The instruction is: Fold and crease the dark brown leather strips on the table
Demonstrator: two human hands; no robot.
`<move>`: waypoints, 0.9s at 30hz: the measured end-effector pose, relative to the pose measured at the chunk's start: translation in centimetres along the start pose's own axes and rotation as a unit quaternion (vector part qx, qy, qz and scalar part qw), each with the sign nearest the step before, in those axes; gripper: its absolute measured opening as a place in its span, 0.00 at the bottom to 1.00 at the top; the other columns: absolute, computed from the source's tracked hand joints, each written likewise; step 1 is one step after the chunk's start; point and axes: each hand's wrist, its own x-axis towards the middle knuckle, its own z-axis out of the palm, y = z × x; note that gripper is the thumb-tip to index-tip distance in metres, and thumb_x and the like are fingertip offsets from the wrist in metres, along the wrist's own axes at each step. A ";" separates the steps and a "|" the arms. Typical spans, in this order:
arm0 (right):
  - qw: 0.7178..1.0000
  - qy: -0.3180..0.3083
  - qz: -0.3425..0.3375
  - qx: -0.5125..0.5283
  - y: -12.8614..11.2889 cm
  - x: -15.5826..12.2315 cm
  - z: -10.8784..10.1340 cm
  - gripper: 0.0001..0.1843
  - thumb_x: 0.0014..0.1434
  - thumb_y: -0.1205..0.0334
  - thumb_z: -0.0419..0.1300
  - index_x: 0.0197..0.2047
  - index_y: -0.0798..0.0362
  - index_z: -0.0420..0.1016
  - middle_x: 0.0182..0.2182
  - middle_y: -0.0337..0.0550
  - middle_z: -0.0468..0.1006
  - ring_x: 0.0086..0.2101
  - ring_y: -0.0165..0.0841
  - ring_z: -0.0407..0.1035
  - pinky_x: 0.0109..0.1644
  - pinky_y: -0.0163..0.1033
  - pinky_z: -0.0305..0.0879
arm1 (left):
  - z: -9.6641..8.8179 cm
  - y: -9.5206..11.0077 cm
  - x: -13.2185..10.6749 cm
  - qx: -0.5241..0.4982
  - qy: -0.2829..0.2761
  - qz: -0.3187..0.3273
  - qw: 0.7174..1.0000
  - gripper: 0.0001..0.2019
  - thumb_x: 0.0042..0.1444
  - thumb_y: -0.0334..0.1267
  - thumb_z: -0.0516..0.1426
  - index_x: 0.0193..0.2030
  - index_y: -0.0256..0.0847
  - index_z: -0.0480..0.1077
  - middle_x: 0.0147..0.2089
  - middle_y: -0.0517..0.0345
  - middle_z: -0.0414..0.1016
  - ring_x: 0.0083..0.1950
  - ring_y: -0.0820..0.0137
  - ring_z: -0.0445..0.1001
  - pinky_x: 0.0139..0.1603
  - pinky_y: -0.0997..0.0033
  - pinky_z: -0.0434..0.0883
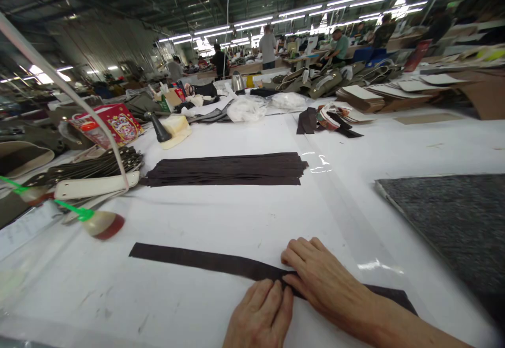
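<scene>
A long dark brown strip (197,259) lies across the white table in front of me, its left end flat and its right end passing under my right forearm. Near the strip's middle, my left hand (260,311) has its fingers bent and pressed together on the lower edge. My right hand (315,269) curls over the same spot from above, thumb close to the left fingertips. Both hands pinch the strip there; the exact fold under the fingers is hidden. Farther off lies a flat stack of similar dark strips (229,170).
At left are a glue bottle with a green nozzle (103,224), a pale strap (94,184) and a slanting white pole (79,90). A dark grey mat (453,216) covers the right side. Plastic bags (246,109) and cardboard pieces (361,98) line the back. People work beyond.
</scene>
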 end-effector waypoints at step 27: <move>0.992 0.013 0.028 0.126 0.9 -1.0 -0.1 0.09 0.58 0.75 0.59 0.39 0.53 0.69 0.38 0.39 0.71 0.39 0.34 0.64 0.45 0.39 0.59 | -1.3 -4.6 1.2 -0.217 -0.167 -0.080 0.958 0.22 0.58 0.21 0.44 0.57 0.37 0.65 0.39 0.51 0.72 0.40 0.63 0.69 0.41 0.60 0.76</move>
